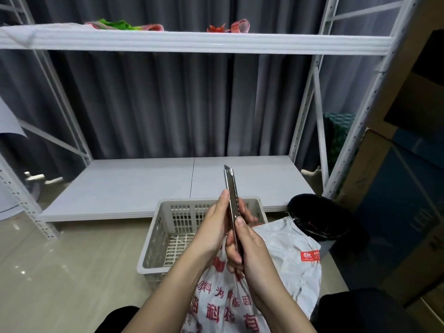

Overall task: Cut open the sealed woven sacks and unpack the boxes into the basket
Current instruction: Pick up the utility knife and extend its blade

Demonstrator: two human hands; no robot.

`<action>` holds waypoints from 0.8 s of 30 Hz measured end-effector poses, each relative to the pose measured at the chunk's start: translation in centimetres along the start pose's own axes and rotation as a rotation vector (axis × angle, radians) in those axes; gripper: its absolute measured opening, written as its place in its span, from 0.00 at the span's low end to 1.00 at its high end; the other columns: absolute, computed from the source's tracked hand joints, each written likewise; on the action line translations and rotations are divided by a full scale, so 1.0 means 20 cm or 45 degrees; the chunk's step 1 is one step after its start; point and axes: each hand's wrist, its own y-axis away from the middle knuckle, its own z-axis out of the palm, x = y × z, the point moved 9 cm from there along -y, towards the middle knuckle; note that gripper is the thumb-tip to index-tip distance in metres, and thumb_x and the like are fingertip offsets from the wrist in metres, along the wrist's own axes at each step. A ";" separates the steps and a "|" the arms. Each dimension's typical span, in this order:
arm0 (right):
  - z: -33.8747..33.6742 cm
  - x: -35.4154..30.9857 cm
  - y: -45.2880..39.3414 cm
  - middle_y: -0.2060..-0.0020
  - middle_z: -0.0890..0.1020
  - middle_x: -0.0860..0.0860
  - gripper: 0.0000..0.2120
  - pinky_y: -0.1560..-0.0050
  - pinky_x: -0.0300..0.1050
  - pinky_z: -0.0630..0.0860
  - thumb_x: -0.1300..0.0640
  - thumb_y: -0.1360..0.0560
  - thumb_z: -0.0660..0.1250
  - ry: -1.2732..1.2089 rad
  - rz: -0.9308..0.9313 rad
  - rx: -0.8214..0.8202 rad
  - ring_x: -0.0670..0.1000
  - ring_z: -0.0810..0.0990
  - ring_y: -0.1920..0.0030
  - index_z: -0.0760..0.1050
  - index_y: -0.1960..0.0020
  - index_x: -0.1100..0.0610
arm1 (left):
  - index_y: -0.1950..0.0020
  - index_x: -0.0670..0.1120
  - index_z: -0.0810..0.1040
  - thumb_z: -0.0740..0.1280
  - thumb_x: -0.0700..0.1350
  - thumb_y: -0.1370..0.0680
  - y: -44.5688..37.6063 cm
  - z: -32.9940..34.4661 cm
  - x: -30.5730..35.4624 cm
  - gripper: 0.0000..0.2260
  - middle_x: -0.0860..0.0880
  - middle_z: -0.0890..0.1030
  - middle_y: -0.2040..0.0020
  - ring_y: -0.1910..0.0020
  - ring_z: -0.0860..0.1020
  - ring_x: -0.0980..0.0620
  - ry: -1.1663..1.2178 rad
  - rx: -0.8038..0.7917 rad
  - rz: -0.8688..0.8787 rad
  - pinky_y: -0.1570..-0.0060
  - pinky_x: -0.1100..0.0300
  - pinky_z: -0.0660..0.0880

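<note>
Both hands clasp the utility knife (231,200): right hand (249,248) wrapped round its handle, left hand (219,222) pinching the body, blade pointing up and away. Directly beneath the grip lies the woven sack (286,255), the empty basket (165,236) just beyond-left.

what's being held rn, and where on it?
A utility knife, blade tip up. Right hand grips the lower handle; left hand holds the mid-body, thumb along its side.
</note>
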 end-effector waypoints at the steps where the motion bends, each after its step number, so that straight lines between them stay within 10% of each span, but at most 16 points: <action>1: -0.01 0.00 -0.01 0.82 0.62 0.49 0.20 0.79 0.36 0.63 0.47 0.20 0.54 0.003 0.011 0.029 0.44 0.60 0.82 0.67 0.65 0.59 | 0.58 0.39 0.71 0.48 0.52 0.17 0.00 0.00 0.00 0.21 0.41 0.78 0.65 0.77 0.78 0.58 0.012 -0.001 -0.005 0.78 0.72 0.70; 8: -0.02 0.03 -0.05 0.80 0.70 0.52 0.16 0.76 0.41 0.67 0.54 0.18 0.52 -0.069 0.035 -0.023 0.49 0.67 0.82 0.72 0.57 0.62 | 0.55 0.41 0.78 0.51 0.55 0.18 0.00 -0.03 -0.13 0.23 0.42 0.82 0.66 0.80 0.76 0.52 -0.024 0.015 -0.221 0.81 0.66 0.71; 14: -0.01 0.10 -0.06 0.75 0.66 0.51 0.14 0.81 0.36 0.61 0.53 0.19 0.52 -0.405 0.225 -0.141 0.44 0.60 0.82 0.73 0.49 0.60 | 0.48 0.46 0.79 0.54 0.53 0.18 -0.01 -0.03 -0.20 0.17 0.49 0.83 0.64 0.63 0.83 0.54 0.416 0.135 -0.333 0.62 0.62 0.78; 24: -0.06 0.14 0.00 0.77 0.64 0.50 0.15 0.79 0.36 0.50 0.52 0.18 0.52 -0.082 0.032 -0.051 0.43 0.56 0.81 0.70 0.55 0.62 | 0.54 0.44 0.74 0.51 0.55 0.18 0.01 0.00 -0.17 0.19 0.46 0.80 0.67 0.67 0.82 0.48 0.587 0.123 -0.203 0.64 0.59 0.80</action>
